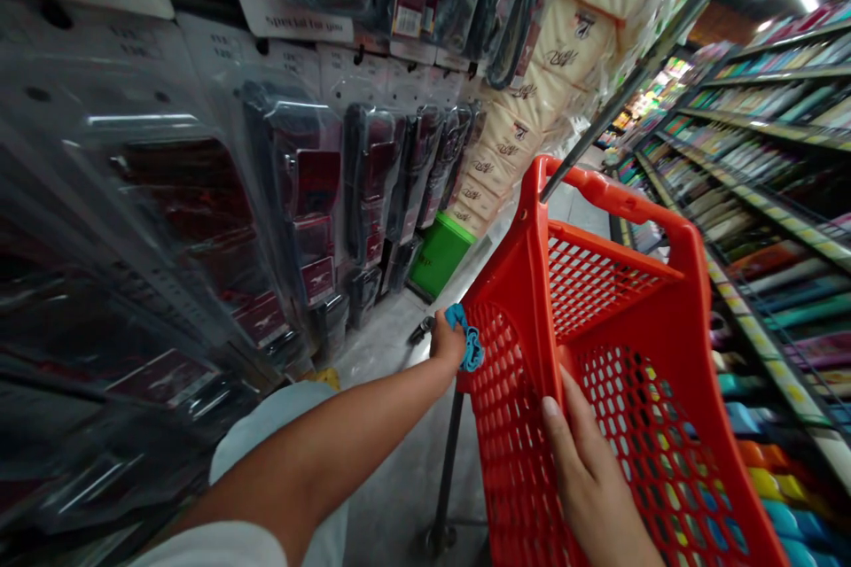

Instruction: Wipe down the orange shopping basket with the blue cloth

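Note:
A red plastic shopping cart (515, 283) fills the middle and right of the view and looks tilted. My left hand (447, 341) is closed around a crumpled blue cloth (472, 349), which rests against the cart's outer perforated side. On the cart's near upper rim, my right hand (591, 465) is closed, with fingers over the edge and thumb on the outside. Through the perforated walls, no goods can be made out clearly inside the cart.
Packaged dark goods (316, 186) hang on hooks along the left. Stacked cream packages (511, 120) stand beyond them, above a green box (442, 255). Shelves of folded coloured textiles (784, 257) line the right side. A grey metal pole (655, 53) rises from the cart.

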Demonstrator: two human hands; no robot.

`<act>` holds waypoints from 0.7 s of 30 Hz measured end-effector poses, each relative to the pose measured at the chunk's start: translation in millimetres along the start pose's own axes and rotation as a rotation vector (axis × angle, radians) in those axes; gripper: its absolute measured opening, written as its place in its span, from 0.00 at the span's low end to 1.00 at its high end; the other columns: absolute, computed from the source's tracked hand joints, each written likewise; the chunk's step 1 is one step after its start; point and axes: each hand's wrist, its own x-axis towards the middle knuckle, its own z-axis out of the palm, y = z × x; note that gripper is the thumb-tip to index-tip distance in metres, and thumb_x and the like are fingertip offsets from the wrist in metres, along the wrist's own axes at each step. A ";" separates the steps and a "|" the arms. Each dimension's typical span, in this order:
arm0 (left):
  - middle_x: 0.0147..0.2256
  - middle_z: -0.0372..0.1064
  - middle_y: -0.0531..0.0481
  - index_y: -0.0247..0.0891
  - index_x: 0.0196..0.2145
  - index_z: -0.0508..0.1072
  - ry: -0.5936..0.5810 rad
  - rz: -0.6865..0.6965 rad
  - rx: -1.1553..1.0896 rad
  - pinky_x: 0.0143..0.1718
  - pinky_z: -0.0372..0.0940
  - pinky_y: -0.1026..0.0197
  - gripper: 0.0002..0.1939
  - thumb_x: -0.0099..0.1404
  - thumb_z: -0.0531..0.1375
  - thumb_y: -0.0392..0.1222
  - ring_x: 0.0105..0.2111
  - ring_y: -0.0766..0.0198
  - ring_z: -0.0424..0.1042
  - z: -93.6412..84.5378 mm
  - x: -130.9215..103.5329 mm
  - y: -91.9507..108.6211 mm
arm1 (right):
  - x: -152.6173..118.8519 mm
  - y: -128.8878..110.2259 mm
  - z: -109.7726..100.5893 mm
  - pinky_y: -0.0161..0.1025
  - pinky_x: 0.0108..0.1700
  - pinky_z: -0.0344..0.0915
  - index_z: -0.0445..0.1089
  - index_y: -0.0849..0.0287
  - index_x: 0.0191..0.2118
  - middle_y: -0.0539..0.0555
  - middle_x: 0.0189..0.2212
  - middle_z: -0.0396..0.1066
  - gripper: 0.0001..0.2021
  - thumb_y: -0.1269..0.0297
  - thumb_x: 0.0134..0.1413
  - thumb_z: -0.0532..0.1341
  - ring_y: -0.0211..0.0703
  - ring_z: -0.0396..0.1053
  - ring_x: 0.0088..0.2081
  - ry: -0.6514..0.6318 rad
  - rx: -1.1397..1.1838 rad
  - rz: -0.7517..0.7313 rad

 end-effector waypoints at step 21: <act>0.52 0.70 0.47 0.45 0.53 0.67 -0.259 0.432 -0.024 0.61 0.61 0.54 0.19 0.64 0.60 0.36 0.54 0.59 0.70 -15.1 -51.8 34.5 | 18.4 -20.9 1.7 0.50 0.71 0.54 0.62 0.54 0.67 0.54 0.69 0.56 0.35 0.38 0.63 0.53 0.50 0.51 0.71 -0.020 0.126 -0.039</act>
